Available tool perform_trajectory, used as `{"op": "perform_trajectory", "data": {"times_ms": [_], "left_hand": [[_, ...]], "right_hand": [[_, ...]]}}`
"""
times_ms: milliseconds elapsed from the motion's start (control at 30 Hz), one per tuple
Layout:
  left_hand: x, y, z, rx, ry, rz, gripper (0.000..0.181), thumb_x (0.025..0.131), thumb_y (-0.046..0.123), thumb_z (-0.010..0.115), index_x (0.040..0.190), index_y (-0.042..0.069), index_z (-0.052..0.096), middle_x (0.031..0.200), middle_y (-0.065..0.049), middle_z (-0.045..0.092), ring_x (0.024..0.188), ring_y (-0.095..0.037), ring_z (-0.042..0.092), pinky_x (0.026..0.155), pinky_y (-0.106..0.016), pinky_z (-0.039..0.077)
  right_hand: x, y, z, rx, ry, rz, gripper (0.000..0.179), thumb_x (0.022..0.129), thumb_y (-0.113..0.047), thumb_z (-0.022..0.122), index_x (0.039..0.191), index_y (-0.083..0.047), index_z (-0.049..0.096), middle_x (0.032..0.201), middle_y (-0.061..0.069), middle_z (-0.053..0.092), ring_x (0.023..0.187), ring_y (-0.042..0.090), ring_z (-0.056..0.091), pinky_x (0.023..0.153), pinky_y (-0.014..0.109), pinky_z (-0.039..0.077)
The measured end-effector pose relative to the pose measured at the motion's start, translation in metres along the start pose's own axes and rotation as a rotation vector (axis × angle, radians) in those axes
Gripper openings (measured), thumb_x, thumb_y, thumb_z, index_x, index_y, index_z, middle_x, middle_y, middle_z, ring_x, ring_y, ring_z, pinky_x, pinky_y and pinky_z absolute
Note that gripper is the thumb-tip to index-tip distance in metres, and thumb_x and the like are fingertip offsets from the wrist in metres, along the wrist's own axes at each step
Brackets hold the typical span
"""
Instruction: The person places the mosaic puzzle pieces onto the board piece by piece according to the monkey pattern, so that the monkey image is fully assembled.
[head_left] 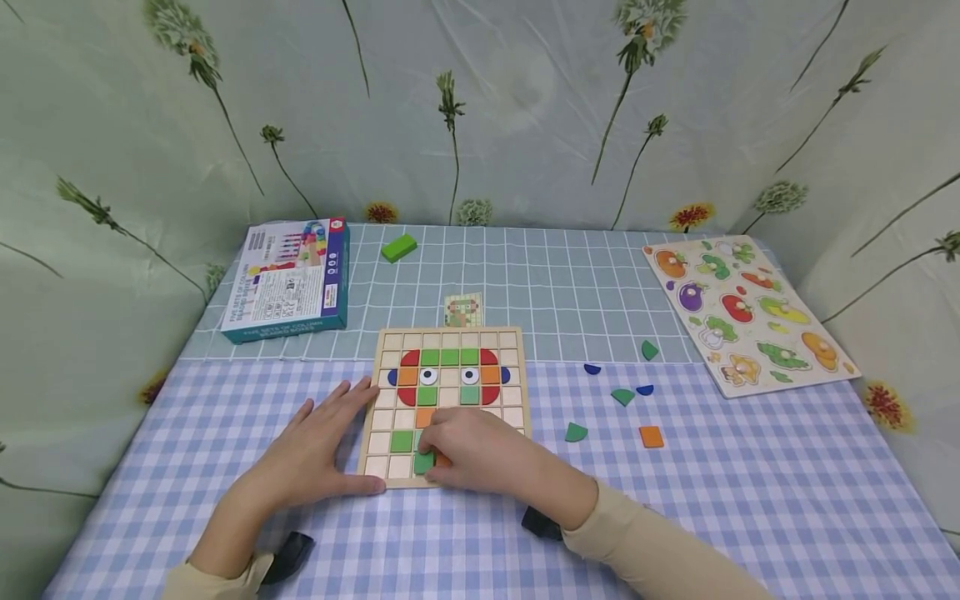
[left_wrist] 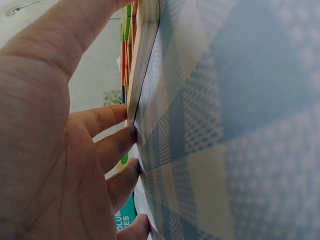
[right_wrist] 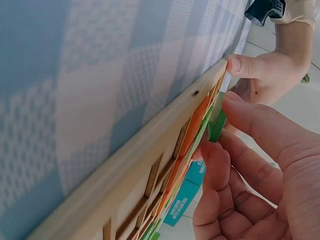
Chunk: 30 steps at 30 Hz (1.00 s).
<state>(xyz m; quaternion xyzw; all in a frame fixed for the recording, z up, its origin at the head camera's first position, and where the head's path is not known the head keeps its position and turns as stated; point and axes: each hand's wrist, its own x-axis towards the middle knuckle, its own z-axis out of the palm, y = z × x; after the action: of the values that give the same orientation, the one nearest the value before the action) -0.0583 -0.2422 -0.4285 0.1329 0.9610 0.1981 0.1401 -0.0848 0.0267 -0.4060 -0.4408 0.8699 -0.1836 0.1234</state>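
Observation:
A wooden grid board (head_left: 378, 467) lies before me, with coloured tiles forming a face-like pattern: red corners, green and orange squares, two white eye discs (head_left: 428, 377). My right hand (head_left: 480, 450) is over its lower part, pinching a green tile (right_wrist: 218, 120) between thumb and fingers. In the head view that tile overlaps the bottom row, near a green square (head_left: 402, 442). My right hand hides several cells. My left hand (head_left: 315, 454) rests along the board's left side, fingers spread and thumb at the near left corner; the left wrist view shows its fingertips (left_wrist: 131, 134) beside the board's edge.
Right of the board lie green quarter-circle pieces (head_left: 622, 397), blue half-discs (head_left: 592, 369) and an orange square (head_left: 652, 437). A pattern card (head_left: 463, 309) is behind the board. Farther out are a bead box (head_left: 285, 283), a green block (head_left: 399, 247) and a vegetable puzzle (head_left: 750, 312).

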Motion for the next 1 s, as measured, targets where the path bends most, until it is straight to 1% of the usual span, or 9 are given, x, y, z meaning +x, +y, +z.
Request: {"op": "perform_trajectory", "data": {"times_ms": [200,333,567,800,1000], "left_hand": [[-0.0017,-0.0006,0.0012,-0.003,-0.003,-0.002,0.126,0.068,0.079,0.087,0.168,0.021,0.036,0.177,-0.01,0.034,0.164,-0.043,0.027,0.123,-0.082,0.018],[-0.0028,-0.0011,0.0015,0.001,0.001,0.003,0.126,0.068,0.078,0.087,0.168,0.02,0.036,0.177,-0.01,0.034,0.164,-0.043,0.028,0.123,-0.082,0.019],[-0.0023,-0.0004,0.0002,0.002,0.004,0.006,0.125,0.069,0.077,0.087,0.168,0.021,0.036,0.177,-0.009,0.034,0.164,-0.043,0.027,0.123,-0.082,0.019],[-0.0019,-0.0003,-0.0006,0.01,0.008,0.01,0.125,0.069,0.077,0.088,0.168,0.021,0.036,0.177,-0.01,0.034,0.164,-0.044,0.028,0.123,-0.082,0.019],[-0.0018,0.0003,-0.0008,0.01,0.011,0.013,0.125,0.069,0.077,0.087,0.167,0.02,0.036,0.176,-0.01,0.035,0.163,-0.044,0.029,0.122,-0.083,0.02]], "right_hand": [[0.0023,-0.002,0.0059,-0.027,-0.025,-0.004,0.016,0.092,-0.024,0.085,0.107,-0.017,0.085,0.097,-0.007,0.073,0.08,0.0,0.056,0.074,0.011,0.049],[0.0038,-0.0019,0.0079,-0.041,-0.022,-0.017,0.015,0.092,-0.023,0.085,0.106,-0.017,0.085,0.095,-0.007,0.072,0.078,-0.001,0.055,0.072,0.01,0.046],[0.0057,-0.0023,0.0073,-0.047,-0.008,-0.038,0.015,0.091,-0.02,0.085,0.105,-0.016,0.084,0.092,-0.006,0.073,0.077,0.0,0.057,0.072,0.011,0.049],[0.006,-0.0032,0.0059,-0.065,-0.011,-0.029,0.015,0.09,-0.021,0.086,0.104,-0.016,0.084,0.093,-0.007,0.073,0.078,0.0,0.058,0.072,0.011,0.049],[0.0062,-0.0039,0.0063,-0.057,-0.014,-0.013,0.015,0.09,-0.021,0.087,0.104,-0.016,0.083,0.094,-0.006,0.073,0.078,0.0,0.057,0.072,0.012,0.049]]}}
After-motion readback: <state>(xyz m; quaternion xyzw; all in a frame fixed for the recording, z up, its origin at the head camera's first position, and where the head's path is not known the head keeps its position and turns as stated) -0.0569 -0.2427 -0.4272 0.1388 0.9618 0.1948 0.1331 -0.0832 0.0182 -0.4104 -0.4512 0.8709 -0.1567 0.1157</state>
